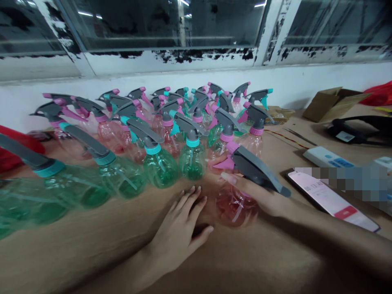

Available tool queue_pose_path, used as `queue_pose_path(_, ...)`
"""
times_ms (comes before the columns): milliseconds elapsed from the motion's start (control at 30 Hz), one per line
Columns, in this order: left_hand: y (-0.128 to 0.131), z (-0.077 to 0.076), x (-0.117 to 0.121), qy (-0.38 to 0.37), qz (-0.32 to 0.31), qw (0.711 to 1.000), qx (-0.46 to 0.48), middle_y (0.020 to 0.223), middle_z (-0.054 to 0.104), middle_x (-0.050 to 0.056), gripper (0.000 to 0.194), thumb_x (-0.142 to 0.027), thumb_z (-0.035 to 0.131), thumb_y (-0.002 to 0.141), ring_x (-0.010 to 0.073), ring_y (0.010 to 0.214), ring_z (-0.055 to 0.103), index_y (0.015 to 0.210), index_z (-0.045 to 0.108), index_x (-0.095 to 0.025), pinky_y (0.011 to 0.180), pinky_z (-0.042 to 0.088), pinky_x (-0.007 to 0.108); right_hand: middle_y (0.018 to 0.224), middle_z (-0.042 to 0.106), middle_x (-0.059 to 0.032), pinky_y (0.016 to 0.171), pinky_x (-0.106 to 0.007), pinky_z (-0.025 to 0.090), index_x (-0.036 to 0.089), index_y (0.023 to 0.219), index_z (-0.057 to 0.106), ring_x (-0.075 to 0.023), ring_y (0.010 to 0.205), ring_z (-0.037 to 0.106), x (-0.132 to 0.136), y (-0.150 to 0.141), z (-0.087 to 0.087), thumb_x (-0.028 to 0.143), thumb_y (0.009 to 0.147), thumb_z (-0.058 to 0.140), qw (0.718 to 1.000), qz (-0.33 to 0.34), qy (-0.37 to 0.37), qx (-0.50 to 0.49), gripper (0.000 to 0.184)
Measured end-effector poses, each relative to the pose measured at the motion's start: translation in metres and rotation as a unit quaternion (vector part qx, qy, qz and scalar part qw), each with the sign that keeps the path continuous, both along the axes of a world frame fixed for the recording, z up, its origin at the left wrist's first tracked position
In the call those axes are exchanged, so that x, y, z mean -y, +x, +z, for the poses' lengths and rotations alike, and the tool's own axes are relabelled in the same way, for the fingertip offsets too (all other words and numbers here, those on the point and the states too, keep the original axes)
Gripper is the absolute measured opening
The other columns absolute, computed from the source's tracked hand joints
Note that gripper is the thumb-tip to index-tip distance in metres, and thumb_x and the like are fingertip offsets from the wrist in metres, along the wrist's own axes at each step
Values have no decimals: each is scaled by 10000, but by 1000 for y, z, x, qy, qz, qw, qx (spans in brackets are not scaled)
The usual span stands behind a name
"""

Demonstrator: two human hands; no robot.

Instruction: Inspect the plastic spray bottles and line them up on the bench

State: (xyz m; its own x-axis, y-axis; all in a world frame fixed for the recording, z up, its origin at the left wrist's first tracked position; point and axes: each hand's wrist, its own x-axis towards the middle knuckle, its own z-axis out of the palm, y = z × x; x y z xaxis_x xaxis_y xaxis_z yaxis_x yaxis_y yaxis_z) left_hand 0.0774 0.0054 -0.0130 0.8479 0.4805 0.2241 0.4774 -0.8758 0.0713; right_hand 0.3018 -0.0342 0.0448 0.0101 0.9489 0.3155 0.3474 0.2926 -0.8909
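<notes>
My right hand (248, 192) is shut around a clear pink plastic spray bottle (235, 206), which lies tilted toward me with its grey trigger head (257, 169) and pink nozzle pointing up and right. My left hand (177, 228) rests palm down on the brown table surface (76, 245), fingers spread and holding nothing. Just beyond its fingertips stands a clear green spray bottle (161, 167) with a teal collar. Several more pink and green spray bottles (196, 122) crowd together across the table, and the back ones are partly hidden.
A smartphone (330, 200) with a lit screen lies right of my right hand, near a white remote-like device (326, 157). Further back are a cardboard box (333, 104), a black strap (358, 130) and red plastic (379, 94). A white wall (196, 83) and windows stand behind.
</notes>
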Motion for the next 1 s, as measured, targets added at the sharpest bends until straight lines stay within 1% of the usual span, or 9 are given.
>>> queue_pose_path(100, 0, -1, 0, -1, 2, 1000, 1, 1423, 397, 155, 523, -452, 498, 918, 300, 1314, 345, 1311, 450, -109, 1029, 346, 495, 758, 712, -4, 762, -328, 556, 271, 899, 721, -184, 738, 680, 1, -1, 2, 388, 824, 600, 1000, -13, -20, -8, 185)
queue_pose_path(233, 0, -1, 0, -1, 3, 1000, 0, 1429, 390, 154, 531, -458, 503, 915, 301, 1320, 334, 1314, 448, -112, 1033, 343, 489, 741, 712, -2, 759, -325, 560, 279, 906, 722, -181, 734, 680, 1, -2, 5, 401, 830, 589, 1000, -1, -23, -16, 196)
queue_pose_path(400, 0, 1, 1, -5, 5, 1000, -3, 1431, 388, 150, 530, -450, 516, 910, 294, 1316, 344, 1315, 449, -114, 1043, 334, 482, 814, 719, -4, 822, -339, 543, 286, 958, 706, -187, 789, 681, 0, -3, 7, 387, 825, 601, 999, 6, -35, -17, 196)
queue_pose_path(533, 0, 1, 0, -9, 5, 1000, -1, 1429, 390, 151, 537, -459, 509, 913, 294, 1319, 340, 1319, 444, -114, 1045, 329, 483, 758, 708, 8, 796, -318, 545, 291, 897, 715, -183, 772, 679, 1, 0, 2, 374, 815, 615, 999, -17, -27, -5, 153)
queue_pose_path(667, -1, 0, 0, -11, 5, 1000, 4, 1430, 388, 151, 526, -451, 509, 914, 293, 1322, 332, 1314, 451, -114, 1045, 325, 484, 811, 707, -1, 811, -332, 536, 281, 866, 708, -188, 784, 676, 1, 0, 0, 386, 812, 612, 999, -21, -30, -2, 152)
queue_pose_path(833, -1, 1, 0, -12, 5, 1000, 0, 1437, 377, 150, 535, -468, 491, 919, 295, 1324, 329, 1318, 448, -114, 1040, 332, 486, 870, 691, -1, 859, -348, 509, 273, 923, 676, -187, 816, 660, 2, 0, 9, 403, 826, 594, 999, -5, -33, 12, 181)
queue_pose_path(900, 0, 2, 1, -12, 6, 1000, -3, 1439, 376, 146, 529, -468, 489, 920, 294, 1325, 328, 1319, 447, -123, 1040, 333, 483, 828, 675, 3, 836, -351, 513, 265, 895, 667, -186, 793, 647, 3, 1, 12, 397, 832, 590, 999, -8, -36, 20, 165)
queue_pose_path(1000, 0, 3, 1, -19, 7, 1000, -3, 1436, 382, 145, 522, -461, 491, 921, 299, 1320, 336, 1319, 448, -126, 1035, 341, 487, 750, 652, 3, 781, -356, 525, 255, 869, 661, -192, 753, 629, 5, 5, 11, 395, 830, 596, 999, -14, -40, 12, 160)
